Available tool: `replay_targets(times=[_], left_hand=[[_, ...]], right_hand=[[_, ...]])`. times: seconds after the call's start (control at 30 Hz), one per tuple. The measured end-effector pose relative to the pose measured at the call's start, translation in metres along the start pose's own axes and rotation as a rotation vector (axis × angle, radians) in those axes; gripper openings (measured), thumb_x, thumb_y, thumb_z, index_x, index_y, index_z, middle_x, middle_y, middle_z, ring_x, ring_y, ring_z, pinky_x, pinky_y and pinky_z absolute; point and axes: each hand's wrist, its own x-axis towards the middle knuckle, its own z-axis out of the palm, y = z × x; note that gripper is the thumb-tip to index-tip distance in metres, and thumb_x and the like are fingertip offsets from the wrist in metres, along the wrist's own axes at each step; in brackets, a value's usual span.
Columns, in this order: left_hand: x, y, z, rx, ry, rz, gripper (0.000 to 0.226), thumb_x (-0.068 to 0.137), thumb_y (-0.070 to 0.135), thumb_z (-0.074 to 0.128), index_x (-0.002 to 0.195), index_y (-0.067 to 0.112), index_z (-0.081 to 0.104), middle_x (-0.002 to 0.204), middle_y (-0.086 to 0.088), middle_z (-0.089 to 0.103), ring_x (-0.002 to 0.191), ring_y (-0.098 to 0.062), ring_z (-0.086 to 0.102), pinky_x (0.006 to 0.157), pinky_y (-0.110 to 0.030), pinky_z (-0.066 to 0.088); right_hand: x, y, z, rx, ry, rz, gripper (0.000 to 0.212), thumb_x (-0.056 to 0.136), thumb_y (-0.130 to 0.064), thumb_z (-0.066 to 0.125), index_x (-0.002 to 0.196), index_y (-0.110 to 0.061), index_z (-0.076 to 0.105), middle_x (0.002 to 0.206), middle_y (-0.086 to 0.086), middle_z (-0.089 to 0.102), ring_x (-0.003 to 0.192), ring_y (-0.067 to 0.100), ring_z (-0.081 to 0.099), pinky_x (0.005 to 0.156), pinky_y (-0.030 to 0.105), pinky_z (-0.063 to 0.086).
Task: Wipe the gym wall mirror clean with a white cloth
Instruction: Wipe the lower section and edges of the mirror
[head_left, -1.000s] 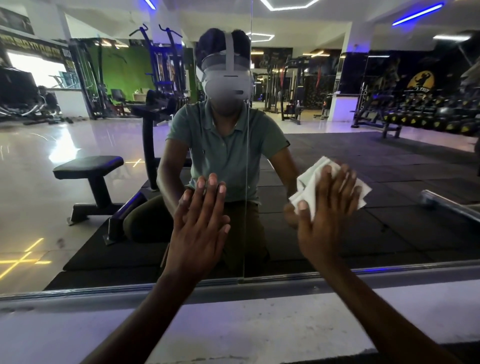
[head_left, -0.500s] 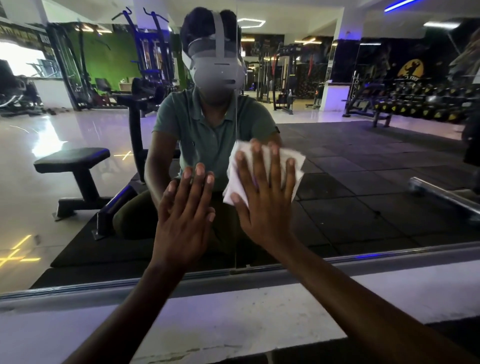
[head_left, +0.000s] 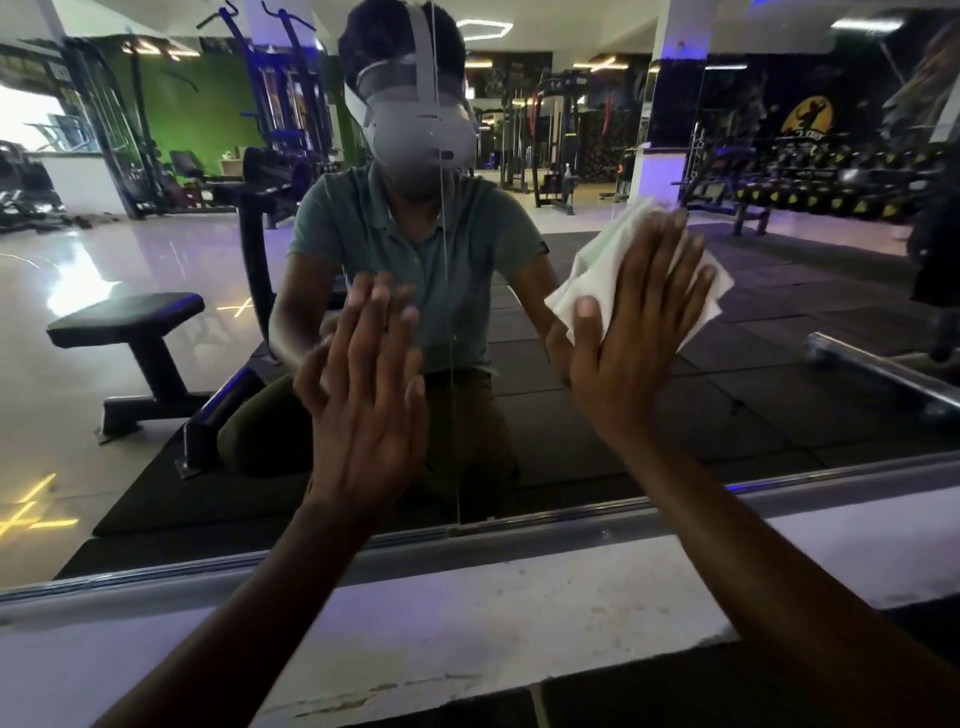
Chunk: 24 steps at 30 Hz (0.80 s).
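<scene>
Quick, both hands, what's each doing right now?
Left hand: open, flat on the mirror, holding nothing.
Right hand: open, pressing the white cloth against the mirror.

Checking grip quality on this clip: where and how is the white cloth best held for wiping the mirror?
Hold the white cloth at its bunched middle, coming from the front with a flat palm, as the right hand does: straight fingers spread over it, pressing it against the mirror. Its loose corners stick out past the fingers, so an edge pinch would probably let it flop. The left hand lies flat on the glass.
</scene>
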Motion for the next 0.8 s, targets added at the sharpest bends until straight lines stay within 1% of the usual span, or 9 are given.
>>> replay_targets(times=[0.07,0.13,0.2,0.3,0.37,0.5,0.57,0.73,0.8], left_hand=[[0.021,0.01,0.0,0.025,0.002,0.016,0.066,0.105,0.019,0.051,0.164,0.004,0.027,0.174,-0.02,0.013,0.163,-0.027,0.004,0.13,-0.043,0.008],[0.031,0.016,0.006,0.084,-0.019,0.019,0.069,0.106,0.023,0.048,0.165,0.002,0.021,0.174,-0.021,0.009,0.163,-0.029,0.003,0.13,-0.045,0.008],[0.029,0.017,0.015,0.162,-0.046,0.04,0.071,0.108,0.029,0.045,0.167,0.004,0.015,0.174,-0.019,0.001,0.163,-0.03,-0.001,0.13,-0.05,0.008],[0.025,0.013,0.021,0.203,-0.063,0.062,0.072,0.109,0.033,0.042,0.168,0.006,0.009,0.173,-0.014,-0.008,0.163,-0.03,-0.004,0.131,-0.051,0.005],[0.025,0.013,0.022,0.194,-0.069,0.061,0.073,0.109,0.034,0.043,0.168,0.006,0.01,0.174,-0.015,-0.006,0.163,-0.032,-0.002,0.13,-0.053,0.007],[0.025,0.012,0.022,0.167,-0.071,0.048,0.072,0.109,0.033,0.044,0.167,0.005,0.013,0.175,-0.018,0.001,0.163,-0.032,0.0,0.13,-0.055,0.01],[0.025,0.011,0.021,0.159,-0.069,0.055,0.071,0.109,0.033,0.044,0.167,0.005,0.014,0.175,-0.018,0.003,0.163,-0.032,0.001,0.13,-0.055,0.011],[0.024,0.006,0.02,0.165,-0.086,0.092,0.072,0.109,0.033,0.046,0.167,0.005,0.014,0.175,-0.017,0.002,0.163,-0.031,0.0,0.13,-0.054,0.01],[0.025,0.006,0.018,0.164,-0.099,0.097,0.072,0.109,0.033,0.046,0.167,0.005,0.014,0.175,-0.018,0.001,0.163,-0.032,0.0,0.13,-0.056,0.012]], right_hand=[[-0.026,0.003,0.007,-0.022,-0.009,-0.04,0.074,0.106,-0.043,0.033,0.165,0.0,0.022,0.172,0.025,0.019,0.161,0.042,0.013,0.129,0.064,0.009],[-0.091,0.014,0.012,-0.017,-0.11,-0.067,0.076,0.106,-0.045,0.035,0.168,-0.009,0.011,0.174,0.017,0.015,0.162,0.036,0.01,0.129,0.064,0.01],[-0.153,0.028,0.009,-0.017,-0.253,-0.086,0.073,0.11,-0.049,0.03,0.169,-0.015,0.004,0.174,0.009,0.009,0.163,0.033,0.009,0.125,0.069,0.018],[-0.167,0.041,0.005,-0.038,-0.325,-0.082,0.072,0.111,-0.052,0.028,0.168,-0.01,0.014,0.173,0.012,0.015,0.161,0.037,0.016,0.121,0.071,0.025],[-0.133,0.033,0.001,-0.032,-0.257,-0.07,0.074,0.108,-0.05,0.033,0.166,-0.006,0.02,0.171,0.018,0.022,0.159,0.039,0.02,0.124,0.068,0.022],[-0.026,-0.006,0.001,0.024,-0.02,0.001,0.077,0.105,-0.043,0.038,0.165,0.0,0.017,0.172,0.023,0.019,0.161,0.04,0.014,0.13,0.06,0.009],[-0.021,-0.01,0.007,0.015,0.001,-0.035,0.076,0.105,-0.042,0.037,0.164,0.001,0.019,0.172,0.023,0.019,0.161,0.041,0.015,0.13,0.059,0.008],[-0.152,0.036,0.001,-0.026,-0.312,-0.188,0.071,0.111,-0.051,0.025,0.169,-0.013,0.006,0.174,0.013,0.011,0.159,0.04,0.022,0.13,0.059,0.012],[-0.156,0.054,-0.005,-0.041,-0.352,-0.192,0.071,0.112,-0.052,0.023,0.168,-0.013,0.007,0.173,0.013,0.012,0.157,0.041,0.027,0.129,0.06,0.016]])
